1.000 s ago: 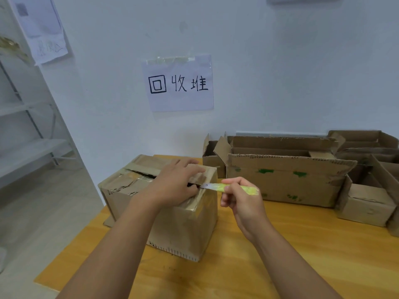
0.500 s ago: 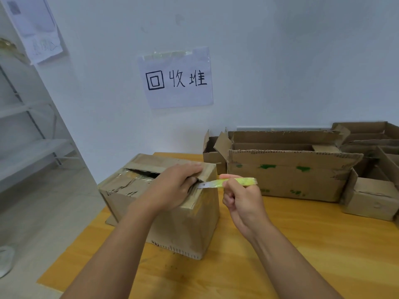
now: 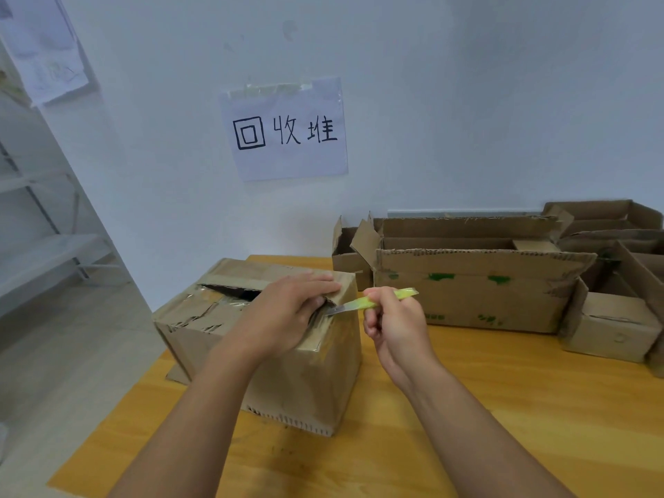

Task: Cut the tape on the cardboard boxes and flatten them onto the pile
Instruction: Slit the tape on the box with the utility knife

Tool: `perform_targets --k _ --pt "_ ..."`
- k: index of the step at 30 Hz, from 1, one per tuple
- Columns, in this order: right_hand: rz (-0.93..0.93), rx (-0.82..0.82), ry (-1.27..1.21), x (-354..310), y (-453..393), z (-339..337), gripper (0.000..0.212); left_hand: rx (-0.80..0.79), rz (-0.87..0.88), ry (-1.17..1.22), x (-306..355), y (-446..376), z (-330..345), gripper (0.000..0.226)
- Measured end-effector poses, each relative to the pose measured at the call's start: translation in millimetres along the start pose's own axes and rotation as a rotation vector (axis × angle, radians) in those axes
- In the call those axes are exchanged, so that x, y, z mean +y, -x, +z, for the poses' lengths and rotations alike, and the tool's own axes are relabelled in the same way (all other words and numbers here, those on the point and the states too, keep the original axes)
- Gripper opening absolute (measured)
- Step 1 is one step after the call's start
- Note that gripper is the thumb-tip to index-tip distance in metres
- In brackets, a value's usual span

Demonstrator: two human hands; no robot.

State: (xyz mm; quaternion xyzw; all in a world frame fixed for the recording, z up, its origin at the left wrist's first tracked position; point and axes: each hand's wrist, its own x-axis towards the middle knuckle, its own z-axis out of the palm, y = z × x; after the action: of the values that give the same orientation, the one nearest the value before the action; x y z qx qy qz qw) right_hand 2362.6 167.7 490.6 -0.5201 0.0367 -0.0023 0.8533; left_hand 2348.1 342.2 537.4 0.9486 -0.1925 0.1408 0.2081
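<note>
- Cardboard box stands on the wooden worktop at its left end, its taped top partly split open.
- Left hand rests on the box top, fingers laid out flat over the flaps.
- Right hand has its grip pinched round a yellow-green knife; the blade tip meets the box's top right edge, just beside the left fingertips.
- Opened boxes sit along the wall under a paper sign.
</note>
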Motion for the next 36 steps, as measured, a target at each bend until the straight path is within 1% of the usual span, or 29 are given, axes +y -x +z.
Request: perform_targets --k 2,5,10,13,22,29,36 --pt "-0.008 0.015 0.001 2.3 -1.3 2.1 0.010 0.005 0.000 -0.008 1.3 0.3 -0.2 0.038" --pt "-0.028 0.043 0.007 4.2 -1.9 4.6 0.015 0.010 -0.007 -0.014 2.1 -0.1 -0.4 0.038" --pt "-0.041 0.094 -0.030 2.8 -4.8 10.4 0.017 0.006 -0.020 -0.016 2.8 0.5 -1.1 0.038" --pt "-0.020 0.122 -0.050 4.3 -9.6 16.1 0.012 0.007 -0.023 -0.019 2.7 0.5 -0.4 0.038" --pt "0.022 0.139 0.022 2.0 -33.0 25.9 0.015 0.023 -0.021 -0.006 -1.6 -0.7 2.5 0.038" --pt "0.037 0.169 0.067 -11.1 -50.3 22.6 0.012 0.069 -0.012 0.019 -2.1 -1.2 2.5 0.037" --pt "0.025 0.207 -0.022 -14.0 -56.1 15.9 0.013 0.096 0.007 0.064 -5.2 -2.2 2.0 0.036"
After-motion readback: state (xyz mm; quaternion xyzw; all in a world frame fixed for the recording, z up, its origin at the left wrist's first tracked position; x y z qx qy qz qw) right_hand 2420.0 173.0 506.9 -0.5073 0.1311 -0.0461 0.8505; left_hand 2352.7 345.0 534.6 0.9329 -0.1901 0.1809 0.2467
